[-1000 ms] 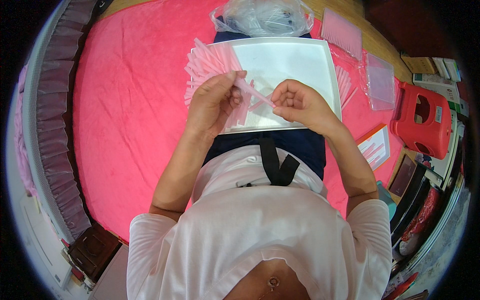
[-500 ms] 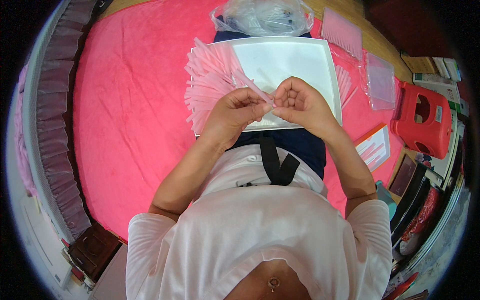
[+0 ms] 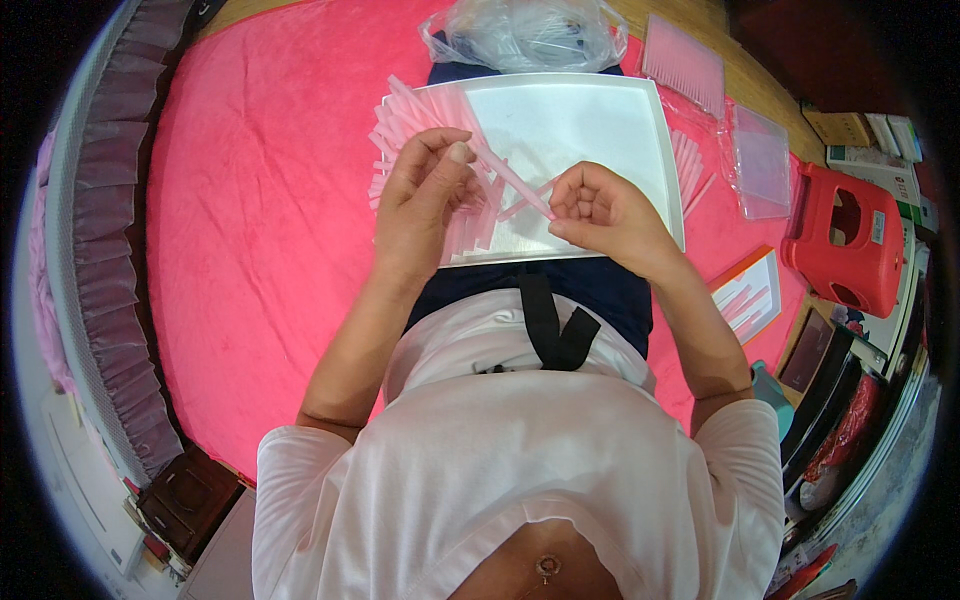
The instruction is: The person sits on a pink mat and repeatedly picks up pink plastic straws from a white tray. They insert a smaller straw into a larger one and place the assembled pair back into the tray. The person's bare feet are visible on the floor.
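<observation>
My right hand pinches the near end of a thin, translucent pink strip over a shallow white tray. The strip slants up and left toward my left hand, whose thumb and forefinger close at its far end; the exact contact is partly hidden. Beneath and behind my left hand lies a fanned heap of similar pink strips, spilling over the tray's left rim. Other strips cross on the tray floor between my hands.
A pink cloth spreads under the tray. Beyond it lies a clear plastic bag. To the right are flat clear packs, loose pink strips, an orange-edged card and a red plastic stool.
My left hand has drawn away from my right, moving up and left along the strip. My right hand stays nearly in place with the strip's near end.
</observation>
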`<action>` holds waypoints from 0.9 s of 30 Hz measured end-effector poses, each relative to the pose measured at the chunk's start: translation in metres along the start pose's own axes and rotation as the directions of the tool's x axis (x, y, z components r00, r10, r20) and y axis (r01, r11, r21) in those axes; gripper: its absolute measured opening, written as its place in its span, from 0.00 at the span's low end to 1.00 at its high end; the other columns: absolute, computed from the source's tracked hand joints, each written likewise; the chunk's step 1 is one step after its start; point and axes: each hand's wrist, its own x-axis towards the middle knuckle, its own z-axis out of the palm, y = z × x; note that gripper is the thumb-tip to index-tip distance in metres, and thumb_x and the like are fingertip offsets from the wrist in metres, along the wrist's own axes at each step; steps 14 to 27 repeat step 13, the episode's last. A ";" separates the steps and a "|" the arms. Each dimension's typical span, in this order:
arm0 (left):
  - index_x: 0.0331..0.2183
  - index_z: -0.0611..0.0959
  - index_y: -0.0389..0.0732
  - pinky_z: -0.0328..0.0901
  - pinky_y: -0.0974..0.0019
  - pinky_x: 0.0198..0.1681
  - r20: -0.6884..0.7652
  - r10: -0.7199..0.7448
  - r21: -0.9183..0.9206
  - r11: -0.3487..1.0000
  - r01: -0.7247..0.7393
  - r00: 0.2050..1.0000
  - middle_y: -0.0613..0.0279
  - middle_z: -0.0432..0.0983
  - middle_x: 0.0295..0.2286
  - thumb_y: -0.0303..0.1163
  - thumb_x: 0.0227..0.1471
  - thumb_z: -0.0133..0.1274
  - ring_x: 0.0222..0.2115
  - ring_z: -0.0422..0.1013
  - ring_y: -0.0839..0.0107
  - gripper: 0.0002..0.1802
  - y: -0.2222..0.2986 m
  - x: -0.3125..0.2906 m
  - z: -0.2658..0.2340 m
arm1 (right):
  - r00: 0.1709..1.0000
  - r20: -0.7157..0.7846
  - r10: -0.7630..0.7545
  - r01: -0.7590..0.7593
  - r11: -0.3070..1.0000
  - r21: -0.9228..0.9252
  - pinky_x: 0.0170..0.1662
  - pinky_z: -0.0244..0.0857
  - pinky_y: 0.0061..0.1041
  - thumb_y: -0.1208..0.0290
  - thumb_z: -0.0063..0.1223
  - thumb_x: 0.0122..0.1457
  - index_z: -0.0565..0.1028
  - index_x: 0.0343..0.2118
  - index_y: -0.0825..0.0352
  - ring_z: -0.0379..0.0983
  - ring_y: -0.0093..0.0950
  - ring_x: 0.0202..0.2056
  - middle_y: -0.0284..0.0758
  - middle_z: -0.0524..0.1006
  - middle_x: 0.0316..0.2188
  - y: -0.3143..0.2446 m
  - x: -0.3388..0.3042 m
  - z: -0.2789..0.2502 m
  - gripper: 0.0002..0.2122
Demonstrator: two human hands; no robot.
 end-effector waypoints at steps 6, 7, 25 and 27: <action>0.40 0.77 0.37 0.63 0.73 0.36 0.128 0.136 0.294 0.941 -0.169 0.982 0.67 0.72 0.30 0.31 0.61 0.49 0.31 0.67 0.77 0.09 0.011 0.006 -0.011 | 0.999 0.024 0.048 -0.048 0.999 0.019 0.30 0.59 0.11 0.81 0.60 0.54 0.70 0.37 0.66 0.65 0.11 0.28 0.24 0.70 0.29 -0.002 -0.003 -0.001 0.11; 0.39 0.77 0.37 0.63 0.73 0.37 0.138 0.136 0.312 0.934 -0.174 0.981 0.67 0.72 0.30 0.31 0.61 0.49 0.31 0.67 0.78 0.08 0.012 0.006 -0.011 | 0.998 0.033 0.052 -0.053 0.998 0.030 0.29 0.59 0.11 0.81 0.60 0.54 0.70 0.37 0.66 0.65 0.11 0.28 0.25 0.70 0.29 -0.001 -0.003 -0.001 0.11; 0.39 0.78 0.38 0.64 0.72 0.38 0.256 0.145 0.371 0.898 -0.236 0.956 0.68 0.72 0.31 0.29 0.61 0.50 0.33 0.68 0.77 0.07 0.012 0.011 -0.021 | 0.997 0.066 0.047 -0.050 0.998 0.042 0.28 0.58 0.11 0.80 0.59 0.54 0.70 0.38 0.66 0.64 0.12 0.27 0.25 0.70 0.28 -0.001 -0.003 -0.002 0.11; 0.39 0.78 0.38 0.64 0.72 0.38 0.256 0.145 0.371 0.898 -0.236 0.956 0.68 0.72 0.31 0.29 0.61 0.50 0.33 0.68 0.77 0.07 0.012 0.011 -0.021 | 0.997 0.066 0.047 -0.050 0.998 0.042 0.28 0.58 0.11 0.80 0.59 0.54 0.70 0.38 0.66 0.64 0.12 0.27 0.25 0.70 0.28 -0.001 -0.003 -0.002 0.11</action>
